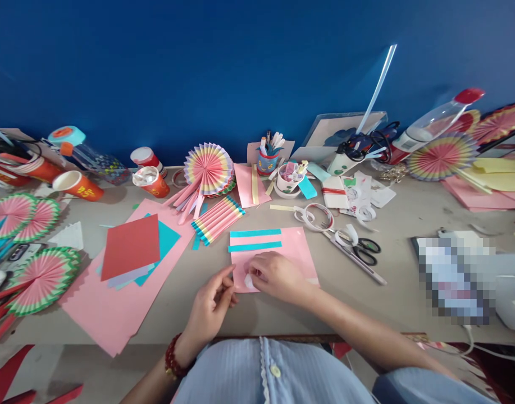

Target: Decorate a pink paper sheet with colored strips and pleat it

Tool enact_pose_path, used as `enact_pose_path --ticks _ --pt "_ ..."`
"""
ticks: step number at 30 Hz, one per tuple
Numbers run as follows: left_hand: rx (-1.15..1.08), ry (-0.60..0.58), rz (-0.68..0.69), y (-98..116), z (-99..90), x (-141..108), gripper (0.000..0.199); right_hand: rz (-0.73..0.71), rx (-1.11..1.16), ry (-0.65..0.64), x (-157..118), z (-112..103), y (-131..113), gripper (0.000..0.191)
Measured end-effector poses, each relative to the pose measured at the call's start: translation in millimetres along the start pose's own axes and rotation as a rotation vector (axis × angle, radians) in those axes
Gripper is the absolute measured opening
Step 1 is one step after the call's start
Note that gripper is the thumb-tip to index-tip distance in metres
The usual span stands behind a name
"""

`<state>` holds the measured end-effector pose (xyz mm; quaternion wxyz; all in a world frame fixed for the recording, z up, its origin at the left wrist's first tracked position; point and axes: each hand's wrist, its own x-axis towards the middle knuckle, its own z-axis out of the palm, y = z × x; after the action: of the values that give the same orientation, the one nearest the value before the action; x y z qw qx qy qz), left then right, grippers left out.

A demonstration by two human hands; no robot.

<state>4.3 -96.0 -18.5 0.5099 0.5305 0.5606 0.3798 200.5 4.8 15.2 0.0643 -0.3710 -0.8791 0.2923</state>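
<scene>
A pink paper sheet (pixel 297 247) lies in front of me, with two blue paper strips (pixel 257 233) across its upper left part. My right hand (pixel 278 275) rests over the sheet's lower half, fingers pinched on a small crumpled white scrap (pixel 249 281). Beside the sheet's lower left corner is my left hand (pixel 210 303), its fingers loosely curled and apart, and I see nothing held in it. Right of the sheet lie a white tape roll (pixel 318 217), a pen-like cutter (pixel 356 259) and black-handled scissors (pixel 369 251).
Stacked coloured paper (pixel 131 247) lies at left on a large pink sheet (pixel 114 320). Behind are rolled paper sticks (pixel 218 220), a folded paper fan (pixel 209 168), a scrap cup (pixel 290 177) and a pen holder (pixel 268 163). A blurred-out device (pixel 453 280) lies at right.
</scene>
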Motion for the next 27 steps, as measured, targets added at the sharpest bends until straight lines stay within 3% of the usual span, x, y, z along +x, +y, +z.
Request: enact_pose_path --ticks 4,8,10,13,17,19,22,27 --pt "-0.009 0.033 -0.042 -1.3 -2.8 -4.1 0.039 0.115 -0.094 0.095 -21.2 -14.0 27.9 0.011" --pt "-0.044 0.074 -0.059 -1.0 -6.2 -6.7 0.038 0.384 -0.190 0.225 -68.7 -46.1 75.1 0.012" --pt "-0.054 0.087 -0.064 -0.2 -8.1 -6.8 0.037 0.582 -0.240 0.333 -100.5 -67.2 101.7 0.011" --pt "-0.069 0.073 -0.070 2.3 -10.2 -5.1 0.038 0.760 -0.315 0.522 -147.9 -99.2 136.4 0.014" --pt "-0.069 0.053 -0.080 5.6 -10.8 -1.9 0.040 0.915 -0.453 0.722 -182.9 -131.2 156.3 0.015" --pt "-0.064 0.048 -0.084 5.8 -11.2 -1.5 0.041 0.955 -0.429 0.790 -180.8 -139.3 152.9 0.015" --pt "-0.022 -0.005 -0.097 5.7 -15.0 -3.6 0.043 0.850 -0.395 0.876 -155.2 -139.9 139.5 0.023" --pt "0.323 -0.021 -0.054 10.6 -30.2 -8.8 0.037 0.579 -0.464 0.695 -81.8 -106.6 113.1 0.033"
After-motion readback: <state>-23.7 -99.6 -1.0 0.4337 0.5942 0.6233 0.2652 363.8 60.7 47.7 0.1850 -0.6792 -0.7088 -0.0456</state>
